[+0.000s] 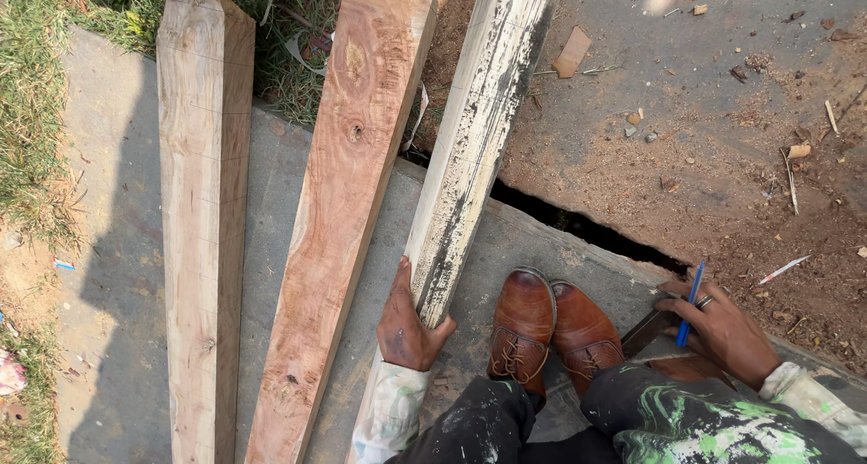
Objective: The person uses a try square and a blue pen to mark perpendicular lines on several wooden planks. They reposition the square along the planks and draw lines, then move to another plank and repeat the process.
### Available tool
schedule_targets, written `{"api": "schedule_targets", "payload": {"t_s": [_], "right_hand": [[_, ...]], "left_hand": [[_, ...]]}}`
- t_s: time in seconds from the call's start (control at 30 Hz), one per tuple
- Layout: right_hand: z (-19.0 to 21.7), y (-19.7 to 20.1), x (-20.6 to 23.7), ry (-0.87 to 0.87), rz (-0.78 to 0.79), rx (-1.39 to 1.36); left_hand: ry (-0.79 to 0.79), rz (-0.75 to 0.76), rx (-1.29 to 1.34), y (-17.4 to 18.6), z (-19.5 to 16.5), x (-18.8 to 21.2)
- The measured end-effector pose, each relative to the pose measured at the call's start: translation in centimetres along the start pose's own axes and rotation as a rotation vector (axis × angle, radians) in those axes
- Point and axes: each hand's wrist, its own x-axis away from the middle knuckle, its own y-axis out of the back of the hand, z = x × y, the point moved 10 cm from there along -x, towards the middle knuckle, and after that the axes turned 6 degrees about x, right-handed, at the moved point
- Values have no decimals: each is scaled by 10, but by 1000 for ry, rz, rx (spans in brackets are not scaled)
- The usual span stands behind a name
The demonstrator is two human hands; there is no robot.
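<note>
**Steadying a pale beam, pen ready in the other hand**

The person crouches on a concrete slab (117,274), brown leather shoes (551,324) side by side. The left hand (408,324) wraps around the lower part of a pale, black-stained beam (474,148), thumb up one face and fingers curled behind it, gripping it firmly. That beam lies slanted, its far end reaching over the dark gap (578,225) between the slabs. The right hand (722,329) pinches a blue pen (691,303) between its fingers and rests on a dark flat piece near the right knee; what that piece is cannot be told.

By the look of it, this is the stage of holding the beam still for marking. The next move would call for bringing the pen across to the beam's face without letting it roll.

Counted: three beams, namely the pale one held, a reddish one (348,202) beside it, and a light one (203,229) further left. One pen, two shoes, two hands.
</note>
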Motion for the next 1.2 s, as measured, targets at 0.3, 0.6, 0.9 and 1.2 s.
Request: {"api": "schedule_targets", "payload": {"t_s": [0.3, 0.6, 0.9, 1.2], "right_hand": [[-3, 0, -1, -57, 38, 28], [-5, 0, 1, -44, 26, 14], [-12, -9, 5, -50, 94, 43], [-17, -15, 4, -88, 135, 85]], "left_hand": [[121, 53, 57, 6, 12, -8], [166, 127, 92, -4, 16, -10], [194, 125, 115, 6, 26, -18], [134, 119, 114, 4, 28, -21]]}}
